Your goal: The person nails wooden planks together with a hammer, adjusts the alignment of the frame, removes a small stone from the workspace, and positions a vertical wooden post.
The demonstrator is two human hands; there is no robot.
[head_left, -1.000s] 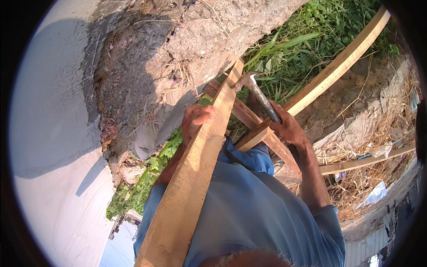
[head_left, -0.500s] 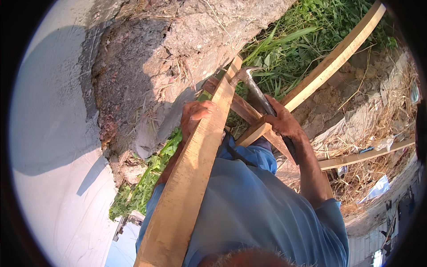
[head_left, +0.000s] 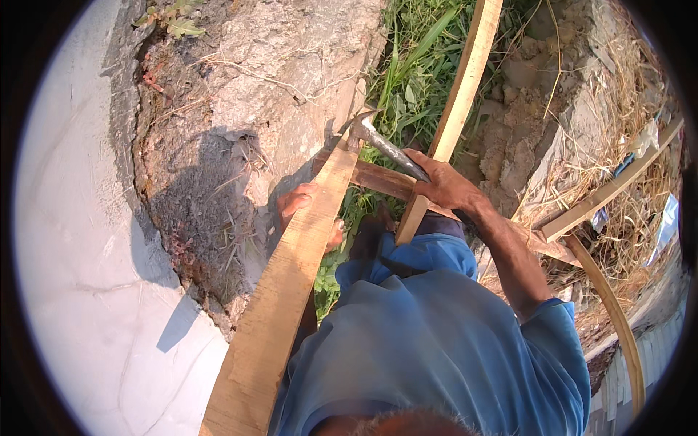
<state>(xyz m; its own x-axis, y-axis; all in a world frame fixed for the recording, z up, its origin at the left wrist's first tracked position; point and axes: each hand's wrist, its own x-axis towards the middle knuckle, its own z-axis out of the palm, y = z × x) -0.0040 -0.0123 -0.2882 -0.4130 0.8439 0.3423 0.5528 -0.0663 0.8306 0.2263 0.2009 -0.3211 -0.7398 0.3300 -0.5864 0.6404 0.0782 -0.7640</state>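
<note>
1. The plank (head_left: 280, 294) is gripped by the left hand (head_left: 297, 201), which is wrapped around it from the left edge; fingertips are seen at the right edge.
2. The hammer (head_left: 393, 152) is grasped by the right hand (head_left: 447, 183), with the fingers closed on the handle.
3. The hammer's head is held up and left of the right hand, at the plank's far end; whether the wood is touched cannot be told.
4. The plank is placed left of the right hand and of the shirt (head_left: 414, 327), its far end extended beyond the left hand.
5. A pale beam (head_left: 464, 83) is partly covered by the right hand.
6. A reddish board (head_left: 382, 180) is crossed by the beam.
7. Grass (head_left: 414, 80) is seen beyond the hammer.
</note>
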